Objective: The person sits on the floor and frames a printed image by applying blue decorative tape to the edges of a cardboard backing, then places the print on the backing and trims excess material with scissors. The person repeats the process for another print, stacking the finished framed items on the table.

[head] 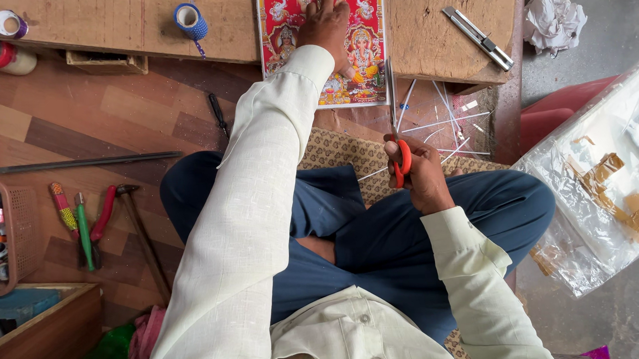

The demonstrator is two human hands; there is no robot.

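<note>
Pressing down on a colourful religious picture print (361, 50), the left hand (326, 25) lies flat with fingers spread near the print's top edge, gripping nothing. The print rests on a worn wooden board (428, 34), and its lower edge hangs past the board's front edge toward the person's lap. The right hand (422, 172) is closed around the orange handles of a pair of scissors (399, 152), whose blades point up along the print's right edge; whether the blades are parted cannot be told. Thin clear plastic offcuts (445, 122) lie scattered just right of the scissors, under the board's overhang, crowding that side.

On the board, a utility knife (479, 38) lies diagonally near the right edge, well apart from the print, and a roll of blue tape (186, 20) stands to the left. Between tape and print the board is bare. On the wood-pattern floor to the left lie a long metal ruler (85, 163), pliers with red handles (98, 222) and a hammer (143, 235), all well clear of both arms. A clear plastic bag (596, 191) with brown tape scraps sits close by the right knee.
</note>
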